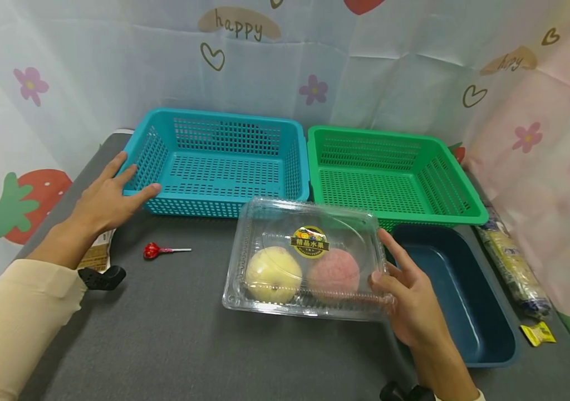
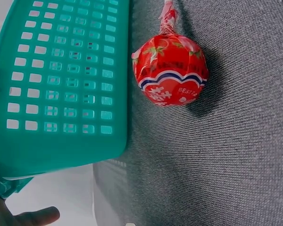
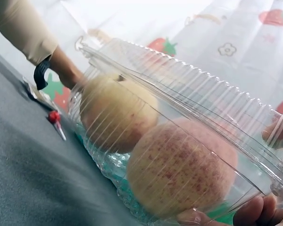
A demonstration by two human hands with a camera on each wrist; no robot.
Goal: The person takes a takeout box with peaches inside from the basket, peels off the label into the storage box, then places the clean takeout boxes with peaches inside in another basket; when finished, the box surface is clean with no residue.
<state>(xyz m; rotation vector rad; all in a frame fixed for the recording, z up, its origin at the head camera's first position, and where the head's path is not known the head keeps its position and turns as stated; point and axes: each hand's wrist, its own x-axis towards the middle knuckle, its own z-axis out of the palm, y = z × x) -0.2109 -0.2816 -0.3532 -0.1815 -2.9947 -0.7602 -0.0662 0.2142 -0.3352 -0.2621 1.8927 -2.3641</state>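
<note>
clear ridged box [image 1: 305, 264], round label [image 1: 310, 242], 2 fruits [image 1: 273, 274] inside

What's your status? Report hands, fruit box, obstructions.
Left hand on left end of blue basket. Right hand grips right end of clear fruit box, two fruits inside. Possible obstruction: lollipop left of box.

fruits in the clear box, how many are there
2: the yellow fruit at the left and the pink fruit beside it at the right, both inside the clear box. No others show in it.
</note>
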